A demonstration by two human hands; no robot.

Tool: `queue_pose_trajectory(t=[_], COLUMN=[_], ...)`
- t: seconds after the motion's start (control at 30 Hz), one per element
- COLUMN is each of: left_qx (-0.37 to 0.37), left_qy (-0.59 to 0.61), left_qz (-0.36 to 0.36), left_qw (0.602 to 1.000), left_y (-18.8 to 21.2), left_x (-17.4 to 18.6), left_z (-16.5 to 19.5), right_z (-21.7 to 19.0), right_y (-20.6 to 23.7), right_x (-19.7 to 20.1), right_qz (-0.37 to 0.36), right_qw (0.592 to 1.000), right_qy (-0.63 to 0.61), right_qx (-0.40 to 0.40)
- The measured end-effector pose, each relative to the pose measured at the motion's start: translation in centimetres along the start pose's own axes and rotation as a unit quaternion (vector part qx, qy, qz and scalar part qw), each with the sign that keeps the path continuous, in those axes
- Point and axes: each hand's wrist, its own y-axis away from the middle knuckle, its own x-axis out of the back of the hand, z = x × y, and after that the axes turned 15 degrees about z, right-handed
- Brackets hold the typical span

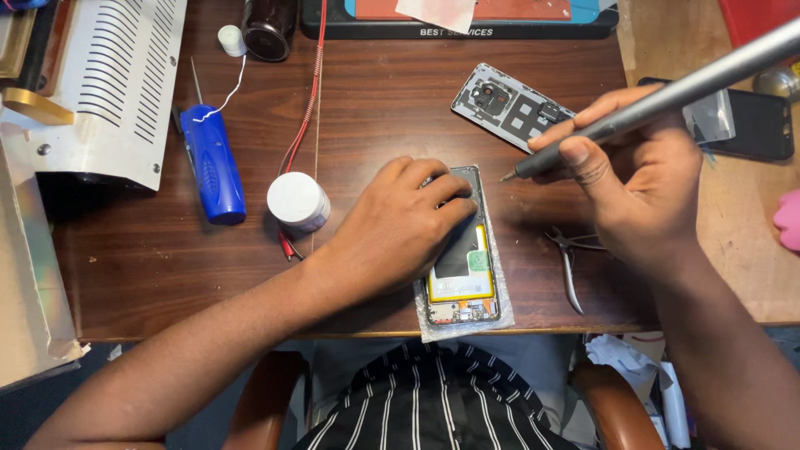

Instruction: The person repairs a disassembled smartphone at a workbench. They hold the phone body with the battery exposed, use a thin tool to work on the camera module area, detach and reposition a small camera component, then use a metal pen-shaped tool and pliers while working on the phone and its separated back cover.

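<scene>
Left hand (400, 225) flat on opened phone (463, 275); right hand (642, 183) grip holds screwdriver (667, 96).

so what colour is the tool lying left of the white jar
Blue, with a thin metal tip; clearest in the head view.

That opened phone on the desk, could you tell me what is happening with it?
A person works on the opened phone, which lies on the wooden desk. The left hand presses on its upper part, while the right hand holds a grey pen-shaped tool, tip just off the phone's top corner. Pliers lie alongside.
</scene>
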Motion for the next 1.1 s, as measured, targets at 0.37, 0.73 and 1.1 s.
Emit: queue_pose_trajectory(t=[0.37, 0.73, 1.1], left_qx=[0.013, 0.022, 0.027], left_qy=[0.036, 0.047, 0.117], left_qz=[-0.003, 0.010, 0.019], left_qw=[0.999, 0.999, 0.993], left_y=[0.2, 0.7, 0.2], left_x=[-0.6, -0.7, -0.1], left_z=[-0.6, -0.5, -0.5], right_z=[0.1, 1.0, 0.5], right_y=[3.3, 5.4, 5.5], right_x=[-0.8, -1.9, -1.5], right_qz=[0.005, -0.009, 0.034], right_qw=[0.996, 0.992, 0.991], right_qy=[0.027, 0.035, 0.026], right_qx=[-0.085, -0.120, -0.126])
